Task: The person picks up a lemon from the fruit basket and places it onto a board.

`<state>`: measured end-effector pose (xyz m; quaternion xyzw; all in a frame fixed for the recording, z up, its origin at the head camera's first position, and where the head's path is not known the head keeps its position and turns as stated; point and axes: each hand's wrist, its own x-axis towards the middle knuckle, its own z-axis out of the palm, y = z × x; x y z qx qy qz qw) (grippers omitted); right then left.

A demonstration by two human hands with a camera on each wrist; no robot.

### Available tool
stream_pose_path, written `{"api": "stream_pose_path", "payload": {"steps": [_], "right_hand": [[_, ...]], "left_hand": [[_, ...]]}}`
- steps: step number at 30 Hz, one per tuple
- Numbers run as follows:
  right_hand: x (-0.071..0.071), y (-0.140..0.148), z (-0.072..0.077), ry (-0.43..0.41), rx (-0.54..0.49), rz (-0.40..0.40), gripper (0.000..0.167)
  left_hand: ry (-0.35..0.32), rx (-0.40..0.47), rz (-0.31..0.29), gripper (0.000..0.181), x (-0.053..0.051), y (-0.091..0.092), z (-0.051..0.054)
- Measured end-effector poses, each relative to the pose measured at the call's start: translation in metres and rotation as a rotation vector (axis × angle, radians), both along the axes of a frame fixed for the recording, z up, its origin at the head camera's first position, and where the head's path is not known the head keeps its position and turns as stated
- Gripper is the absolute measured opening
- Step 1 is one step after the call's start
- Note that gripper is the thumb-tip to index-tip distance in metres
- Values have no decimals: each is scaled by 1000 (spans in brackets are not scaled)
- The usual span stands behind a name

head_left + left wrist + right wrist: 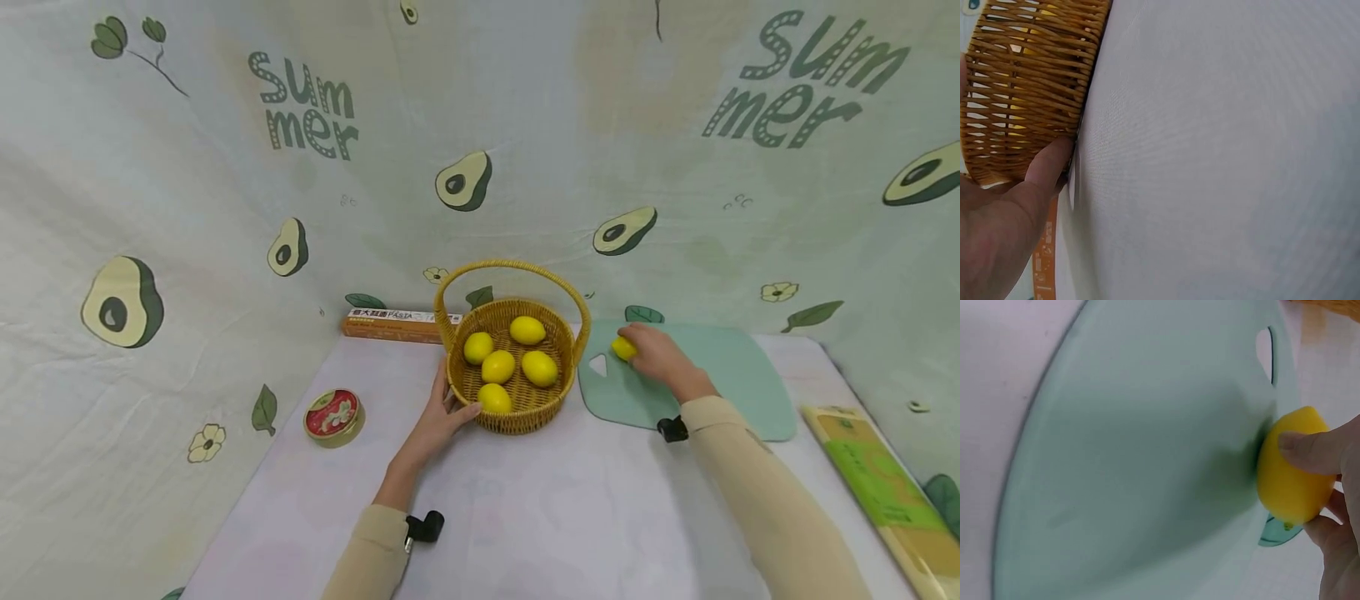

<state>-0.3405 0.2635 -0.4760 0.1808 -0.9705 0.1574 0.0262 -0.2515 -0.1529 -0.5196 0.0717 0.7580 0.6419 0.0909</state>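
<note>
My left hand (441, 408) holds the left side of a round wicker basket (517, 422) with a tall arched handle. Its thumb lies by the front rim; in the left wrist view a finger (1050, 165) touches the basket's lower edge. Several yellow lemons (527, 331) lie inside the basket. To the right, my right hand (660, 358) pinches one lemon (1294, 472) between thumb and fingers. That lemon is at the left part of a pale green cutting board (705, 358), near its handle hole. Whether it touches the board I cannot tell.
A pasta box (393, 327) lies behind the basket at the left. A round tin (334, 417) with a red lid stands on the left of the table. At the right edge lies a long green and yellow packet (873, 475). Avocado-printed cloth hangs behind.
</note>
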Motion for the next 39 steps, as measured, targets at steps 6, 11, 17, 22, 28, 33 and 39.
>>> {"api": "stream_pose_path", "payload": {"steps": [6, 11, 17, 22, 28, 33, 39], "right_hand": [[-8, 3, -2, 1, 7, -34, 49], [-11, 4, -1, -30, -3, -55, 51], [-7, 10, -3, -48, -38, -65, 57], [-2, 18, -7, -46, -58, -63, 65], [5, 22, -1, -35, -60, -32, 68], [16, 17, 9, -41, -61, -2, 68], [33, 7, 19, -60, -44, 32, 66]], "left_hand": [[11, -14, -6, 106, 3, 1, -1], [29, -32, 27, 103, 2, 2, 1], [20, -40, 25, 104, 3, 2, 1], [3, -23, 27, 104, 3, 2, 0], [-2, -29, 35, 105, 4, 2, 1], [0, -11, 29, 106, 5, 1, 1], [7, 5, 18, 105, 4, 1, 1]]}}
